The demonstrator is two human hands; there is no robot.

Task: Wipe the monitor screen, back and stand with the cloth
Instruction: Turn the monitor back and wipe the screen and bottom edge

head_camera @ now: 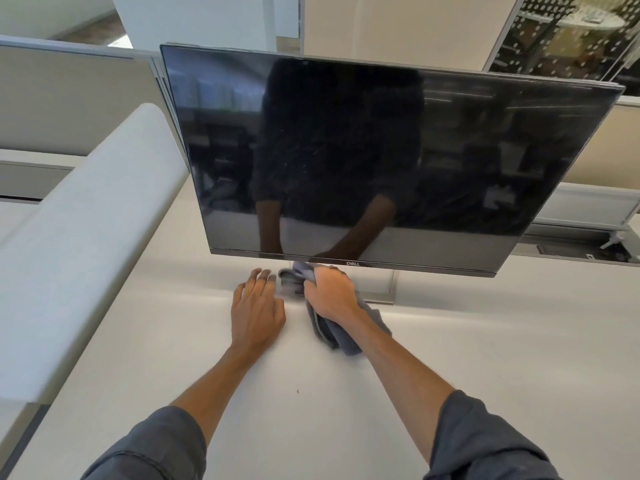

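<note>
A black monitor with a dark, switched-off screen stands on the white desk, facing me. Its silver stand shows just below the bottom bezel. My right hand is shut on a bunched grey cloth, pressed against the left side of the stand's base under the screen edge. The cloth's loose end trails on the desk under my wrist. My left hand lies flat on the desk just left of the cloth, fingers apart, holding nothing.
A rounded white partition runs along the desk's left side. Beige cubicle panels stand behind the monitor. A cable tray slot lies at the desk's back right.
</note>
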